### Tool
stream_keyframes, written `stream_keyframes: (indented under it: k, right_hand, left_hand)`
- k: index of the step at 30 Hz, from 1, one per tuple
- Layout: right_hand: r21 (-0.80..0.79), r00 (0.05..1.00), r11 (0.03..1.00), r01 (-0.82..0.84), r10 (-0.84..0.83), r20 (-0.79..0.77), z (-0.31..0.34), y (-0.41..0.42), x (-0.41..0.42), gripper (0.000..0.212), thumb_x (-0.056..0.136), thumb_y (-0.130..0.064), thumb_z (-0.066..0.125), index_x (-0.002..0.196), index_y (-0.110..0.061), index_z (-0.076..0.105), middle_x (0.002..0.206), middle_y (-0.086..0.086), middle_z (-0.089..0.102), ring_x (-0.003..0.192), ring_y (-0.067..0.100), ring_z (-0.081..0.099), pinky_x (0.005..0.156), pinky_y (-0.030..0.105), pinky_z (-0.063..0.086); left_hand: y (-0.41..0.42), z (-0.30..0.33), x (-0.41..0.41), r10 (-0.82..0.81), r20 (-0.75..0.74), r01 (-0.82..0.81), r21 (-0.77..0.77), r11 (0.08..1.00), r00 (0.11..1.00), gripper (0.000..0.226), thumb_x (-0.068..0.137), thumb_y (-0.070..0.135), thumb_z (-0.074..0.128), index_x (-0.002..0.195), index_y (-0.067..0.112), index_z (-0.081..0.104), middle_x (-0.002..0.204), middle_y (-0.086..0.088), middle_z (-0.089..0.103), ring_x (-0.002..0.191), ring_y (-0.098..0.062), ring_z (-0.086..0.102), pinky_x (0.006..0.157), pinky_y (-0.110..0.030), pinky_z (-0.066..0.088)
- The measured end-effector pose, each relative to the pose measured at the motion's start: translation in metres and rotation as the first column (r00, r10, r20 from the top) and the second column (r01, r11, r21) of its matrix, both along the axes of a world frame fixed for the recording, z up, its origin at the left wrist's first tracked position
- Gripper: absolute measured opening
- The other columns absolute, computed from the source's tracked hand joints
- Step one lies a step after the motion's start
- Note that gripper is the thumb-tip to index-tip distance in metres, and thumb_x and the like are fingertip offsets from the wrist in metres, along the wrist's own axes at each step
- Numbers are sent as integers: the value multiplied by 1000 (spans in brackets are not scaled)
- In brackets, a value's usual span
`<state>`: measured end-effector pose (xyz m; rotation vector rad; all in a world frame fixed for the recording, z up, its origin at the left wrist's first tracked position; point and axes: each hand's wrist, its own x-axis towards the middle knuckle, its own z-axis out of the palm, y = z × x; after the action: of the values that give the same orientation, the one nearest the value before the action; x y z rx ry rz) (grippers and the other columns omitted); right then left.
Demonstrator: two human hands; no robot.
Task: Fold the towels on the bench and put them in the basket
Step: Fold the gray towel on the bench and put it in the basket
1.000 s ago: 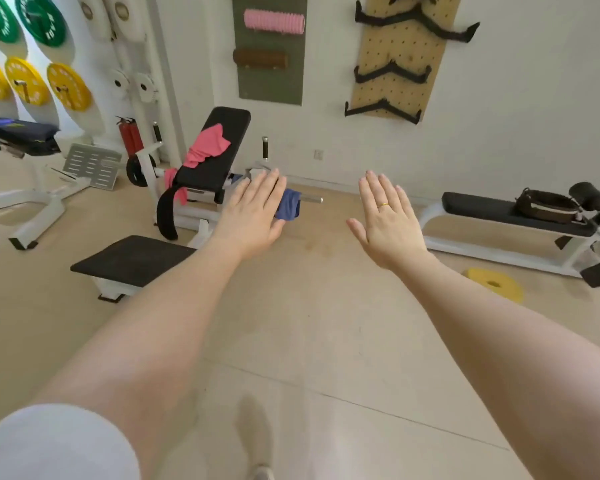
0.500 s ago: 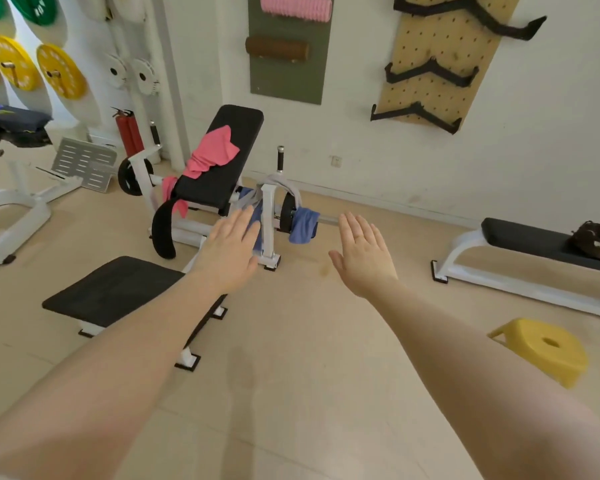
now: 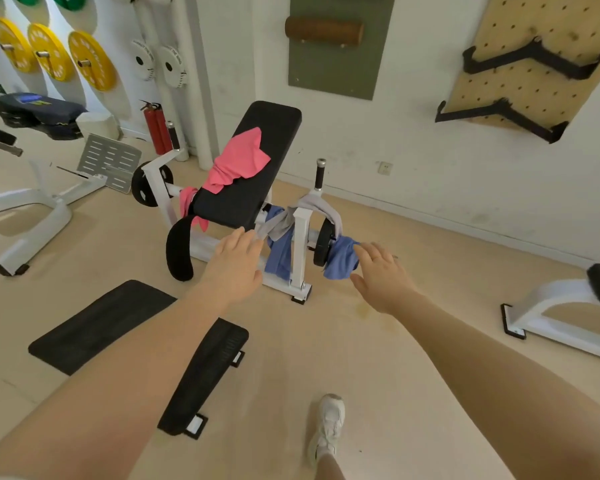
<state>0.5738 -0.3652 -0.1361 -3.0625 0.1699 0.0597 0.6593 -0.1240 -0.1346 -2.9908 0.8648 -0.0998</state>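
Pink towel (image 3: 238,160) lay crumpled on the bench (image 3: 253,168), blue ones (image 3: 340,259) hung by the frame (all looked soft, light, best pinched at a corner), while the left hand (image 3: 234,261) and right hand (image 3: 383,275) reached out empty, fingers straight, no basket visible.

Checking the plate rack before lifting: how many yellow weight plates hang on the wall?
3: yellow weight plates and side by side on wall pegs, upper left. More may lie beyond the frame edge.
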Motion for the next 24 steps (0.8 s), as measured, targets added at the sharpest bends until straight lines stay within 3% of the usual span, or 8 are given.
stream_keyframes:
  k: [8, 10, 14, 16, 19, 24]
  right_hand:
    - [-69, 962, 979, -191, 173, -211, -9, -78, 248, 50, 99, -30, 36, 144, -11, 28, 156, 7, 15, 145, 24, 9, 114, 38, 19]
    - [-53, 951, 974, -222, 204, -231, -10, -88, 304, 49, 99, -28, 35, 144, -12, 27, 156, 7, 17, 144, 25, 11, 113, 38, 20]
    - [33, 919, 965, -262, 260, -295, -31, -106, 399, 57, 99, -16, 35, 150, -21, 11, 156, 6, 17, 144, 26, 14, 113, 39, 22]
    - [65, 908, 967, -245, 253, -335, -53, -115, 444, 58, 99, -14, 35, 150, -23, 9, 156, 5, 16, 144, 26, 14, 112, 39, 22]
    - [84, 897, 979, -185, 203, -392, -97, -125, 506, 57, 98, -8, 34, 149, -24, 13, 156, 6, 15, 143, 29, 15, 113, 41, 23]
    - [139, 897, 990, 12, 51, -440, -177, -148, 614, 57, 96, -4, 39, 148, -15, 17, 153, 7, 22, 137, 31, 25, 108, 44, 32]
  left_hand:
    - [-83, -16, 216, 108, -163, -109, 0, 994, 981, 54, 96, 27, 41, 144, 11, 23, 154, -8, 20, 145, -25, 8, 116, -37, 14]
    - [-101, -14, 260, 116, -229, -129, -46, 991, 966, 49, 96, 25, 42, 141, 8, 30, 147, -10, 32, 140, -26, 23, 112, -37, 25]
    - [-132, -24, 337, 69, -387, -119, -106, 987, 919, 44, 96, 22, 40, 138, 11, 33, 128, -10, 48, 105, -27, 55, 89, -42, 47]
    - [-144, -40, 382, 61, -382, -114, -119, 986, 922, 45, 96, 21, 40, 139, 12, 32, 123, -9, 50, 98, -27, 56, 84, -43, 49]
    - [-157, -78, 452, 117, -412, -186, -132, 974, 904, 42, 95, 20, 42, 135, 10, 35, 124, -10, 49, 103, -28, 55, 87, -42, 48]
    - [-175, -144, 565, 127, -530, -172, -36, 984, 838, 34, 95, 21, 42, 128, 10, 41, 121, -10, 49, 102, -28, 53, 81, -38, 45]
